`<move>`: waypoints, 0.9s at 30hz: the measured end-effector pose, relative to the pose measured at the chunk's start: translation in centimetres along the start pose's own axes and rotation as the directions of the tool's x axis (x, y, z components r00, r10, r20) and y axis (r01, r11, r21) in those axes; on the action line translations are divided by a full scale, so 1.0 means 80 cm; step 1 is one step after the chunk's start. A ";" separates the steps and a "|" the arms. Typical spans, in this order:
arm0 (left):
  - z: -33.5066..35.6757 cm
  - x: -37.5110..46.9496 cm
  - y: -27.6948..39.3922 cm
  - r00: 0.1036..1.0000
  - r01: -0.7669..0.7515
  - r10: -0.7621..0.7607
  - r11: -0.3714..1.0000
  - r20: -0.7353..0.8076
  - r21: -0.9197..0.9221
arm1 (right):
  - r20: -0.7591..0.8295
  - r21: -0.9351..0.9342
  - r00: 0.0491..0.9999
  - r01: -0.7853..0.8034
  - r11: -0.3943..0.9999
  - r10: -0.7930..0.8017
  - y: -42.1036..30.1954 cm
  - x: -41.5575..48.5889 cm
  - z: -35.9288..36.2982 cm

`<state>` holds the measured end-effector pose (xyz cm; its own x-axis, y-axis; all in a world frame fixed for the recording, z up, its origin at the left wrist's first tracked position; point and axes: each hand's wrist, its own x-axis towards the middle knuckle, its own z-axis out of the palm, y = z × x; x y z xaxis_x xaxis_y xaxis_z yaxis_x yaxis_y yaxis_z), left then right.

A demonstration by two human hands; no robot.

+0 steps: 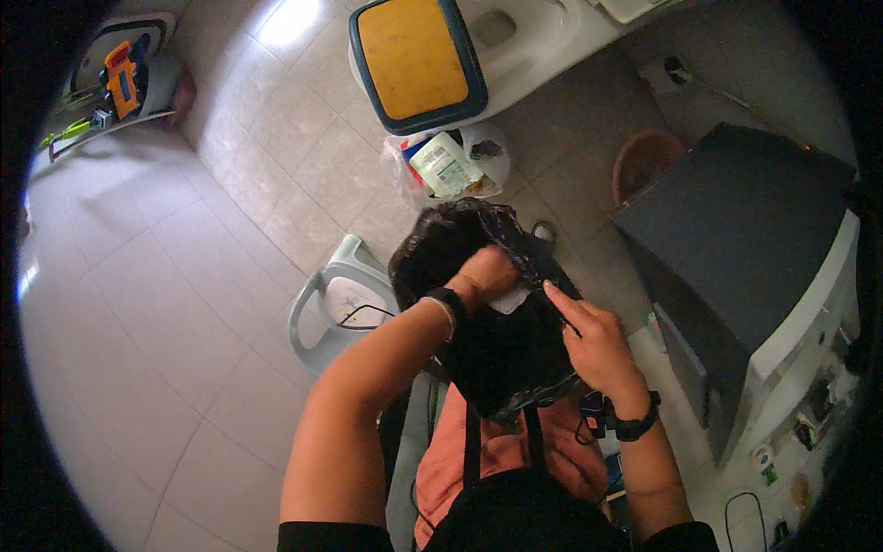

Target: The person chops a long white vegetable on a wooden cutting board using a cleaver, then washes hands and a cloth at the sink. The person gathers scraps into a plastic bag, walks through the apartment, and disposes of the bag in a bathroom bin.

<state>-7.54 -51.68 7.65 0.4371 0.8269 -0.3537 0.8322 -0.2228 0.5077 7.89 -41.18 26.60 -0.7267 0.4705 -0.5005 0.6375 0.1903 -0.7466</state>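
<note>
A black plastic bag point(483, 352) gapes open in front of me, above my lap and its salmon-coloured trousers point(441, 462). My left hand point(486, 274) reaches down inside the mouth of the bag, and its fingertips are hidden behind a fold. A small white piece point(511, 301) shows beside this hand, inside the bag; I cannot tell whether the hand holds it. On the right side, my right hand point(599, 345) grips the bag's rim with curled fingers, its index finger stretched along the edge. Each wrist wears a black band.
A filled white plastic bag point(493, 165) with packaging stands beyond the black bag. Behind it, an orange panel with a dark rim point(414, 58) rests by a white ceramic fixture point(552, 41). A small grey chair point(307, 345) is left; a large dark-topped cabinet point(717, 228) stands right.
</note>
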 end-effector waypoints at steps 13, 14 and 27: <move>-0.181 -0.063 -0.005 0.660 0.343 -0.653 0.702 -0.372 -0.624 | -0.375 0.181 0.827 -0.379 0.907 0.420 0.089 -0.003 -0.003; -0.178 -0.072 -0.025 0.528 0.301 -0.784 0.532 -0.327 -0.791 | -0.493 0.078 0.803 -0.343 0.936 0.335 0.104 0.006 0.001; -0.009 -0.091 -0.085 0.182 0.177 -0.982 0.081 -0.048 -0.981 | -0.715 0.379 0.373 -0.503 0.777 0.591 0.421 0.268 0.075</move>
<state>-16.64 -55.81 7.34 -0.7540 0.3943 -0.5253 -0.1895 0.6351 0.7488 12.26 -29.87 -11.92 0.2884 0.9043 -0.3147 0.7636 -0.4155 -0.4942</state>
